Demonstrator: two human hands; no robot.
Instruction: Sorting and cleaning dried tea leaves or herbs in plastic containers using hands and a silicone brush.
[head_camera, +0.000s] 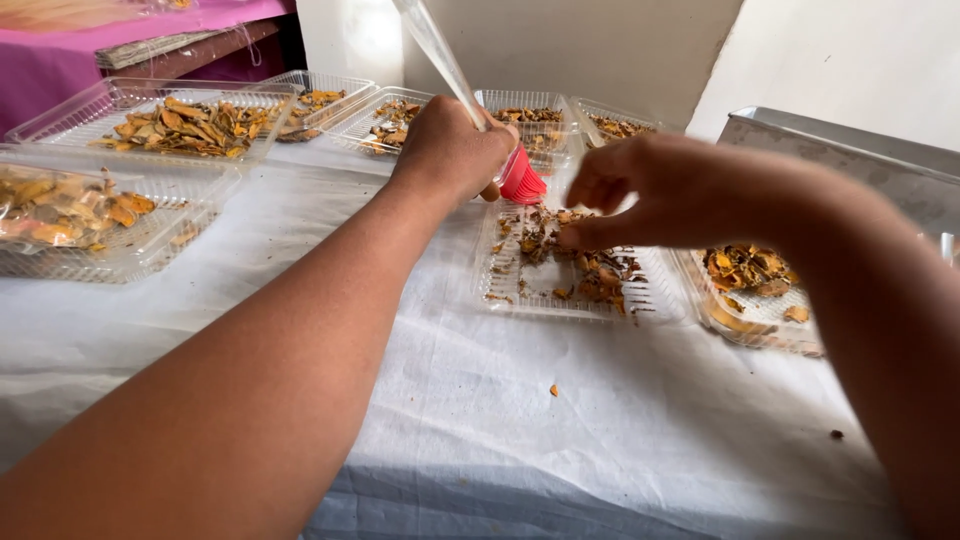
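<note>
**Brush and fingers over a tray of dried orange slices**

A silicone brush (505, 160) with a clear handle and red bristles is gripped in the left hand (450, 150), whose fingers are closed around the lower part of the handle. The bristles are pointed down and to the right, just above the far edge of a clear plastic tray (560, 300) that is set on the counter (560, 430), which is covered with a white cloth. The handle is tilted up and away to the left, out of the top of the view.

The right hand (680, 195) is held over the same tray with its fingers partly curled; the thumb and forefinger are brought down onto the dried orange-brown pieces (590, 265) scattered inside. Whether a piece is pinched between them cannot be told.

Just to the right of this tray, a second clear tray (755, 305) with larger orange pieces is seen, partly hidden by the right forearm. Behind it, a metal box (850, 150) is stood against the wall. Further clear trays with the same dried slices are ranged along the far side of the counter (400, 120), and two more are placed at the left: a large one (170, 125) behind and another (90, 225) nearer. A single crumb (553, 390) is left on the cloth in front of the middle tray. A pink cloth (60, 45) is seen at the upper left.
</note>
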